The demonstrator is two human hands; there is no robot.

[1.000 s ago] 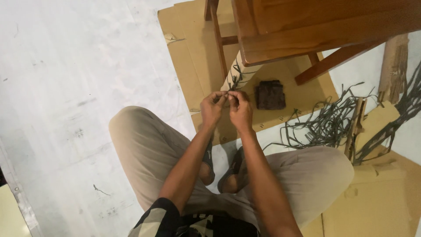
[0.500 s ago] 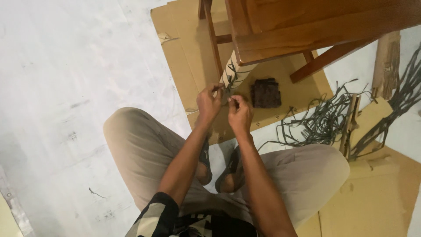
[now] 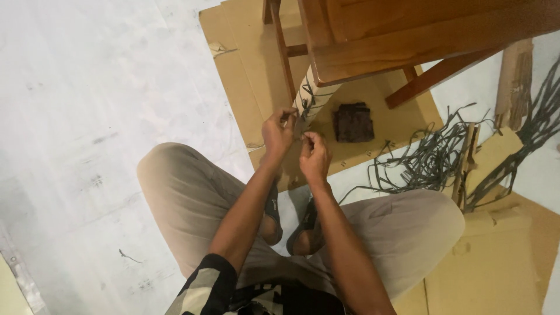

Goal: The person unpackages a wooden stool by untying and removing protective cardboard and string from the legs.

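A wooden furniture piece (image 3: 408,35) stands over me, and its near leg (image 3: 312,96) is wrapped in pale paper tied with dark cord. My left hand (image 3: 279,131) pinches the cord at the left of the leg's lower end. My right hand (image 3: 315,156) pinches a strand just below and to the right, close to the left hand. I sit on the floor with knees spread in beige trousers.
Flat cardboard sheets (image 3: 245,70) lie under the furniture. A dark square block (image 3: 353,122) rests on the cardboard right of the leg. A tangle of dark straps (image 3: 431,157) and cardboard scraps (image 3: 496,157) lie at the right. White floor (image 3: 87,116) spreads to the left.
My hands have parted slightly, the right one dropping lower with its strand. The view has shifted a little leftward.
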